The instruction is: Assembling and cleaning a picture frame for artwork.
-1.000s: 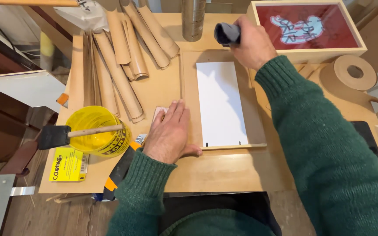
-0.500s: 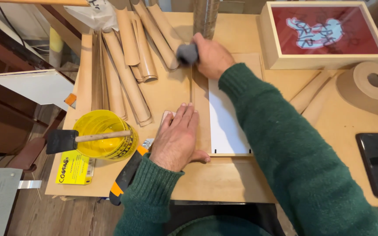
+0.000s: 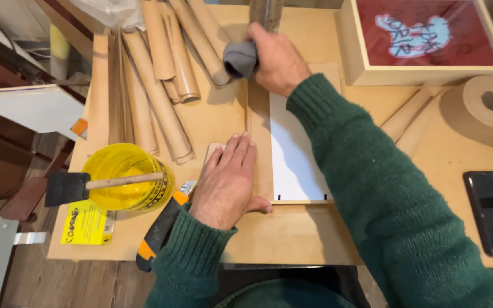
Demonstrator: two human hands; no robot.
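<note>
- My left hand [image 3: 227,181] lies flat and open, pressing the left edge of the wooden board [image 3: 259,142] on the table [image 3: 292,239].
- My right hand [image 3: 278,60] is closed around a grey cloth [image 3: 239,59] at the board's top left corner (just beside the brown paper rolls [image 3: 161,85]).
- A white sheet [image 3: 293,154] sits on the board.
- A yellow cup [image 3: 125,183] with a foam brush [image 3: 67,187] across it stands left of my left hand.

Bare left hand [image 3: 226,181] and right hand [image 3: 278,60], no rings or gloves visible; dark green knitted sweater sleeves [image 3: 395,194] with ribbed cuffs at both wrists, same green knit covering the torso below
</note>
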